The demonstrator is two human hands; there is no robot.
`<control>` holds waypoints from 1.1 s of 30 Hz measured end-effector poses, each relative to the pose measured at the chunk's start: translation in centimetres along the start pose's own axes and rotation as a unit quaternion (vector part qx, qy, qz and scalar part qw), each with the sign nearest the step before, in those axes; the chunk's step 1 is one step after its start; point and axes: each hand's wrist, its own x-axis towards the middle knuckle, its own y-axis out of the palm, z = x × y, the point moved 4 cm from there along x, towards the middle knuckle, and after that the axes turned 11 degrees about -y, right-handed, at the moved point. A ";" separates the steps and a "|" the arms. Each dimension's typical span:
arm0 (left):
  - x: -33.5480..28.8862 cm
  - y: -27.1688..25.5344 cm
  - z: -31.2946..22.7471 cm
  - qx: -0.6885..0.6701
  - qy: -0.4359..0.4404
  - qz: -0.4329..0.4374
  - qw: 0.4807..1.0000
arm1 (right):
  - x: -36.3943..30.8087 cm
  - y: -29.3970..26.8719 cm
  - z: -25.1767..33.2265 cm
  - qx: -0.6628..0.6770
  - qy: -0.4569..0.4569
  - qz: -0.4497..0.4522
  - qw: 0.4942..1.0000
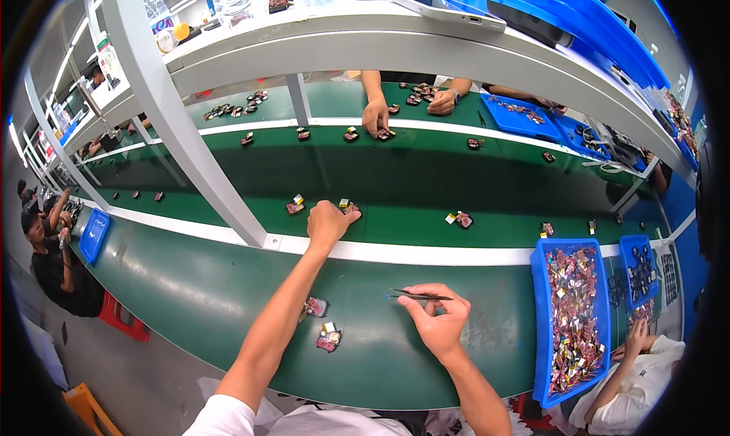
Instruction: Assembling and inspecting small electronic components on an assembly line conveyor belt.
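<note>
My left hand [328, 224] reaches over the white rail onto the green conveyor belt. Its fingers are closed at a small electronic module [349, 206], dark and red with a pale tab, which they partly cover. Over the near green worktop [365, 375], my right hand [439, 322] grips dark tweezers [423, 295], their tips pointing left. Two similar modules lie on the worktop: one [328, 337] in the open, another [315, 307] partly behind my left forearm. On the belt, a module [295, 204] sits left of my left hand and another [459, 219] to its right.
A blue tray [541, 322] heaped with small parts stands at the right, a smaller blue tray [639, 272] beyond it. A grey post [190, 124] and overhead shelf [342, 44] frame the belt. Across it, a co-worker's hands [375, 116] handle modules. Other people sit left and right.
</note>
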 end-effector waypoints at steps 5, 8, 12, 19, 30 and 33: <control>2.0 0.0 1.3 -0.021 -0.023 0.021 0.999 | -0.1 0.3 0.4 0.000 -0.001 0.009 1.000; 2.3 -0.1 1.3 -0.022 -0.031 0.038 0.999 | -0.2 0.3 0.4 -0.007 0.008 0.021 1.000; 2.9 -0.3 1.5 0.002 -0.043 0.042 0.998 | -0.2 0.7 0.3 -0.006 0.007 0.026 1.000; 2.1 -1.4 1.1 -0.012 -0.085 0.108 0.990 | -0.3 0.8 0.1 -0.015 0.012 0.024 1.000; -5.9 -5.8 1.8 -0.230 -0.031 0.308 0.923 | -0.6 0.9 -0.4 -0.010 0.058 0.053 0.997; -9.8 -5.8 2.3 -0.237 -0.041 0.349 0.906 | -0.8 0.8 -1.0 0.075 0.129 0.049 0.988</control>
